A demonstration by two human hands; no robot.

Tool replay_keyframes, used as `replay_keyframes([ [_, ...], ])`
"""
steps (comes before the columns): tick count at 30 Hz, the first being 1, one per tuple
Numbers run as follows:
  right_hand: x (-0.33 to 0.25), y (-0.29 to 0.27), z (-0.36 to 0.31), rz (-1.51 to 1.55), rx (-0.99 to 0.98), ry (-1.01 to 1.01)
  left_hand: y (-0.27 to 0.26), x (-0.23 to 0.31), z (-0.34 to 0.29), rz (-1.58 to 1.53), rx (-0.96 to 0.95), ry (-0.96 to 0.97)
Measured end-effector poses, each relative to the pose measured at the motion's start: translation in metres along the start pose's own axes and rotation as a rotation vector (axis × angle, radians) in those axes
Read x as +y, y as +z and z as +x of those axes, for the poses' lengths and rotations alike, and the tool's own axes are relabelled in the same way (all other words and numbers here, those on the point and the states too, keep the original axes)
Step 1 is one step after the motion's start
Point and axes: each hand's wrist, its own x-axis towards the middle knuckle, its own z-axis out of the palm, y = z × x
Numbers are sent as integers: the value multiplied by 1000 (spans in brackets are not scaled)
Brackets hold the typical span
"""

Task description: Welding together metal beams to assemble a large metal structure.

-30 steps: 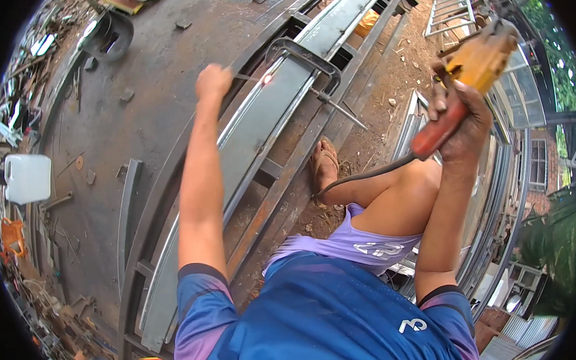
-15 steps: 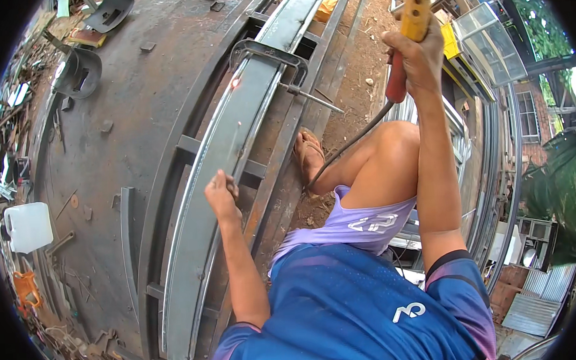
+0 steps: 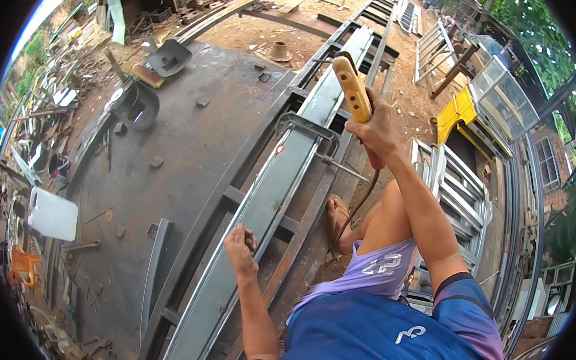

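Note:
In my right hand (image 3: 377, 133) is a welding electrode holder (image 3: 352, 92) with a yellow, holed head and a red grip. It is raised above the far part of a long grey steel channel (image 3: 263, 204), its cable running down past my leg. My left hand (image 3: 241, 247) is closed over the channel's nearer part, fingers curled; what they hold, if anything, is hidden. A dark C-clamp (image 3: 310, 125) with a long screw grips the channel. Just below the clamp, a small weld spot (image 3: 280, 150) glows orange on the channel's left edge.
The channel rests on a dark steel frame (image 3: 235, 194). Left of it lies a rusty metal plate (image 3: 175, 140) with scraps, a welding mask (image 3: 142, 104) and a white jug (image 3: 53, 214). Metal frames (image 3: 455, 200) and a yellow cabinet (image 3: 457, 114) stand to the right.
My view has tilted up, showing more of the yard ahead. My right hand has brought the electrode holder leftward over the channel. My left hand stays closed over the channel.

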Motion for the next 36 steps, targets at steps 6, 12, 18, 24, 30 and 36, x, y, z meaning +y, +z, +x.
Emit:
replay_keyframes([
  [6, -9, 52, 14, -258, -87, -28, 19, -5, -6, -55, 36, -45],
  [12, 10, 34, 16, -238, -71, 34, 16, -7, -27, -7, -75, -83],
  [18, 14, -29, -29, 620, -194, 379, 38, -10, -47, -132, -214, -65],
  [24, -1, -73, -124, 725, -125, 229, 120, -9, -65, -117, -439, -117],
  [30, 22, -91, -248, 1312, 133, 536, 151, -68, -73, 86, -648, -184],
  [36, 94, -69, -388, 1399, 406, 1017, 161, -171, -98, 855, -734, 16],
])
